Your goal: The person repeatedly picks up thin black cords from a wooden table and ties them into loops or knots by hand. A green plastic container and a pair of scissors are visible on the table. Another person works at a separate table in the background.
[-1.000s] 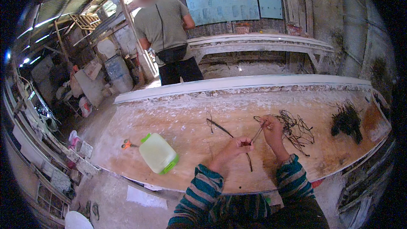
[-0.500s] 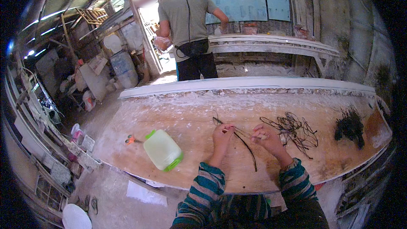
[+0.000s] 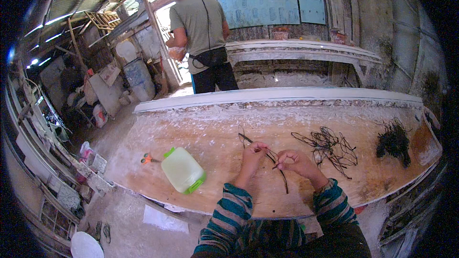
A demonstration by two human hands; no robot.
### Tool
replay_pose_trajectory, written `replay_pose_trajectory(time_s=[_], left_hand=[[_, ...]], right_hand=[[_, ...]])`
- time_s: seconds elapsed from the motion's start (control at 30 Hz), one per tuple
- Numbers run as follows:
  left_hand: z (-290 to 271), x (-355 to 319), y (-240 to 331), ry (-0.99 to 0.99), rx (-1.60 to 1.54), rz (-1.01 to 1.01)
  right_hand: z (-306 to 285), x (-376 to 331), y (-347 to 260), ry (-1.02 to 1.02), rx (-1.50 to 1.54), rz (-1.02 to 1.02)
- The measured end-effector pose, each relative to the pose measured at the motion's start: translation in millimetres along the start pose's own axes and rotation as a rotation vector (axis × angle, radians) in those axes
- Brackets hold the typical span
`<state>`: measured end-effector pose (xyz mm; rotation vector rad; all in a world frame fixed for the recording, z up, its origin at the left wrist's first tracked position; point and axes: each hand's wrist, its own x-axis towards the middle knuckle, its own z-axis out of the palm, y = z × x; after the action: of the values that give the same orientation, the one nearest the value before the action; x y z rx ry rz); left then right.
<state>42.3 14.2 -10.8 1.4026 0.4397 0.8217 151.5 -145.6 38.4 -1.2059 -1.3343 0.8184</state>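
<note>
Both of my hands are over the middle of the wooden tabletop (image 3: 143,181), close together with a thin dark cord (image 3: 286,184) between them. My left hand (image 3: 253,156) pinches the cord with its fingertips. Its looped end reaches up past that hand onto the board. My right hand (image 3: 300,164) is closed at the fingertips on the cord, just right of my left. The cord's tail hangs down toward the near side. Right of my hands lies a loose tangle of dark cord loops (image 3: 330,149), and beyond it a thick black bundle of strands (image 3: 394,142).
A pale plastic container with green clips (image 3: 182,169) lies to the left, beside orange-handled scissors (image 3: 147,158). A raised white ledge (image 3: 277,96) runs along the far edge. Behind it a person in a grey shirt (image 3: 203,26) stands by a whitish bench (image 3: 306,47).
My right hand has moved left and slightly down, closer to my left hand, and its fingers now meet the cord. The person behind has shifted left and drawn in the right arm.
</note>
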Motion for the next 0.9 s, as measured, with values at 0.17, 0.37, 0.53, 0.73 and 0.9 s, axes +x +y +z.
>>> replay_pose_trajectory(time_s=[0.17, 0.37, 0.53, 0.73, 0.9], left_hand=[[4.3, -5.9, 14.0, -0.190, 0.021, -0.041], [5.9, -5.1, 6.5, -0.585, 0.111, 0.038], [23.4, -29.4, 32.3, -0.763, 0.006, -0.094], [30.7, -32.9, 30.8, -0.830, -0.049, -0.080], [27.4, -29.1, 23.3, -0.616, -0.012, -0.072]], right_hand=[[-5.2, 2.6, -0.7, 0.285, -0.089, 0.007], [-18.8, 7.9, 18.6, 0.507, -0.250, -0.121], [-19.6, 5.0, 13.5, 0.724, -0.464, -0.008], [-29.3, 9.3, 36.0, 0.775, -0.511, -0.031], [-21.8, 11.6, 15.0, 0.816, -0.555, -0.092]])
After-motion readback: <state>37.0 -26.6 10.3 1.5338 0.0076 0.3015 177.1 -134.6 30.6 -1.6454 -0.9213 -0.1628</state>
